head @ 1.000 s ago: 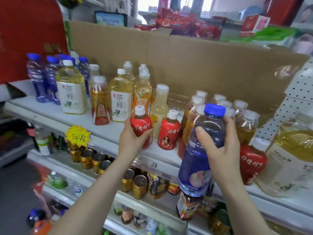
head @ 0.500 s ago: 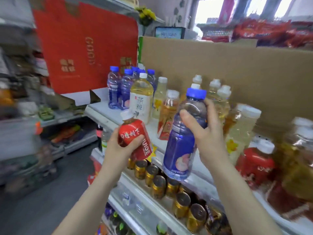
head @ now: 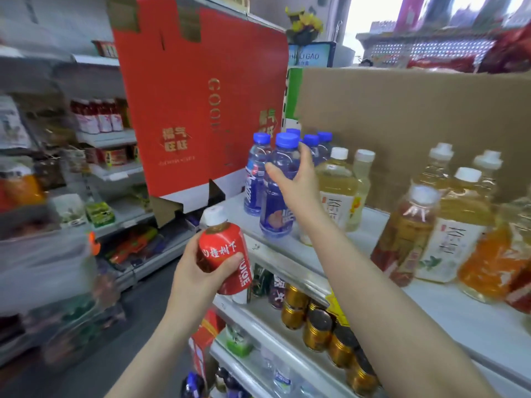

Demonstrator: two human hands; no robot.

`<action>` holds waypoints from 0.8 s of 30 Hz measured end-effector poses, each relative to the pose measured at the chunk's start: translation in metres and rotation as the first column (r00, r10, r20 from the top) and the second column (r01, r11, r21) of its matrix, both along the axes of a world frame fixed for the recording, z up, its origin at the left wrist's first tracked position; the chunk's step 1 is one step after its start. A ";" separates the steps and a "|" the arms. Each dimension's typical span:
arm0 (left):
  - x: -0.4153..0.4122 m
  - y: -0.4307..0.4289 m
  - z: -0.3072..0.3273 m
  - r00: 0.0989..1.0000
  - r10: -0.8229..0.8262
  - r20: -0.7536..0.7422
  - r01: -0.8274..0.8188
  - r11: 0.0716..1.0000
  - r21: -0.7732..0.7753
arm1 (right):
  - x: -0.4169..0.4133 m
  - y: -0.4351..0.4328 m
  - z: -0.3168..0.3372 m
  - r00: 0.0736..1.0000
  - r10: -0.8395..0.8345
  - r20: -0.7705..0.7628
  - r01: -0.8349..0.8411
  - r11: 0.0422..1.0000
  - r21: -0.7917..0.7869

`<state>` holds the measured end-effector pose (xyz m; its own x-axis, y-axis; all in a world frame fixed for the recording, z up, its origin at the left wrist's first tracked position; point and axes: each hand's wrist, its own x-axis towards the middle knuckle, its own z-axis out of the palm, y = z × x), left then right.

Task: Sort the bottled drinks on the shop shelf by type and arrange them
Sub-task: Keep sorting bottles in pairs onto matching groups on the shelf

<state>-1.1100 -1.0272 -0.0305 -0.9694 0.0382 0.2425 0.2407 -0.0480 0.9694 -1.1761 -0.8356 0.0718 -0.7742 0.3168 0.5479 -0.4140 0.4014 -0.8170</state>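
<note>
We judge the blue sort nearly done: right hand (head: 296, 185) wraps the blue-capped bottle (head: 274, 214) at the shelf (head: 459, 326) left end beside the other blue bottles (head: 255, 173), while left hand (head: 198, 271) clasps the red juice bottle (head: 222, 254) before the shelf edge, next needing its red group.

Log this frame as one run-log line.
right hand: grips blue-capped bottle beside other blue-capped bottles on shelf | left hand: holds red juice bottle off shelf

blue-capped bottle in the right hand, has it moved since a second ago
Yes. The blue-capped bottle in the right hand has gone left along the shelf, reaching the other blue bottles beside the red box.
</note>
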 end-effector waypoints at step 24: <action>-0.076 0.020 -0.017 0.980 -0.186 0.068 0.185 0.983 0.014 | 0.022 0.040 -0.053 0.802 -0.596 -0.021 0.594 0.801 -0.072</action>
